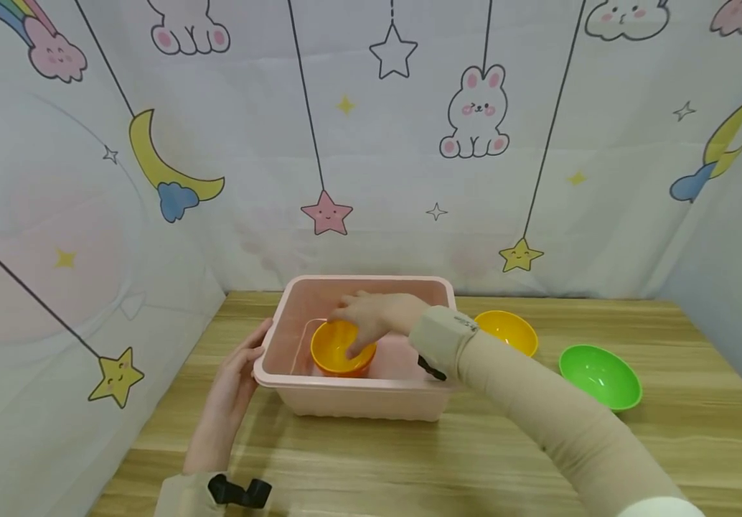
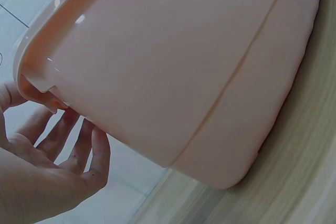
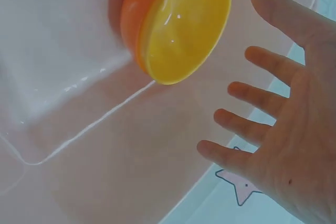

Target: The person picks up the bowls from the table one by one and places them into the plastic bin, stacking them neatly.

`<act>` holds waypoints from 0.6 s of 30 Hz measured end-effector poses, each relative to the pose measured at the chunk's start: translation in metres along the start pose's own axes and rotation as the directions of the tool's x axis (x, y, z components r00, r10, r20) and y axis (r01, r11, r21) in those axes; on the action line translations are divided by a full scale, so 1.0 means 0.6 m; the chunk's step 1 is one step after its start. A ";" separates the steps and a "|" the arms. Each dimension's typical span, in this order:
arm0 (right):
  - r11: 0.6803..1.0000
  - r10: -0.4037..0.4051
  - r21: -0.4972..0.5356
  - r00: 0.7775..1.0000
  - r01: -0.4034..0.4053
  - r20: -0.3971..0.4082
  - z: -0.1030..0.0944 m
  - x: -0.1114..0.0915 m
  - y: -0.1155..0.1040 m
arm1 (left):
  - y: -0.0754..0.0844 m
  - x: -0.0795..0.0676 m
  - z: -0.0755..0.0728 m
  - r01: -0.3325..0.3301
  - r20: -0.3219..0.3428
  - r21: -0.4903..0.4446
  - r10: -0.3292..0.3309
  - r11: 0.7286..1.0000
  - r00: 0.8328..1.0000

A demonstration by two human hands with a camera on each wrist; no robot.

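Wood-grain worktop (image 1: 358, 467) supports the pink tub (image 1: 358, 403), which the left grip (image 1: 237, 377), curled round its rim, should steady while the right grip (image 1: 376, 317), spread wide and empty, avoids jolting the yellow bowl (image 1: 332, 350) inside.

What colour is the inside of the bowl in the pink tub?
Yellow; the bowl shows it best in the right wrist view.

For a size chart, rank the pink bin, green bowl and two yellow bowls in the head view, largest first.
1. Pink bin
2. Green bowl
3. Yellow bowl inside and yellow bowl outside: unsure, both partly hidden.
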State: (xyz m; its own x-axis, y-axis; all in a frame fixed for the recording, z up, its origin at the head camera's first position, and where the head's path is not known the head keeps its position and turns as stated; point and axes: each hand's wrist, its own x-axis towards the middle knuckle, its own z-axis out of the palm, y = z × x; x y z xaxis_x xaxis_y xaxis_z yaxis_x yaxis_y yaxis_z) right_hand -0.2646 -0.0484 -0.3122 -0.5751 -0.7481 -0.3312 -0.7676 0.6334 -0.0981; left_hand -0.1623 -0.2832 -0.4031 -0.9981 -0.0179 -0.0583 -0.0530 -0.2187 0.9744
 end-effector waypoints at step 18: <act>0.999 0.050 -0.021 0.998 -0.050 0.030 -0.018 -0.058 0.001 | -0.003 0.000 -0.002 -0.023 0.010 0.010 0.023 1.000 1.000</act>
State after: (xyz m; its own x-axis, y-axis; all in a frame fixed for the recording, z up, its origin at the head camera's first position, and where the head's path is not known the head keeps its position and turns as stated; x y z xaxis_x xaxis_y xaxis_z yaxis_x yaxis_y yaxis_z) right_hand -0.2481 -0.0238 -0.2907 -0.6042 -0.7088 -0.3641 -0.7437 0.6657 -0.0618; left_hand -0.1620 -0.2838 -0.4052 -0.9993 -0.0127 -0.0341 -0.0307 -0.2080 0.9776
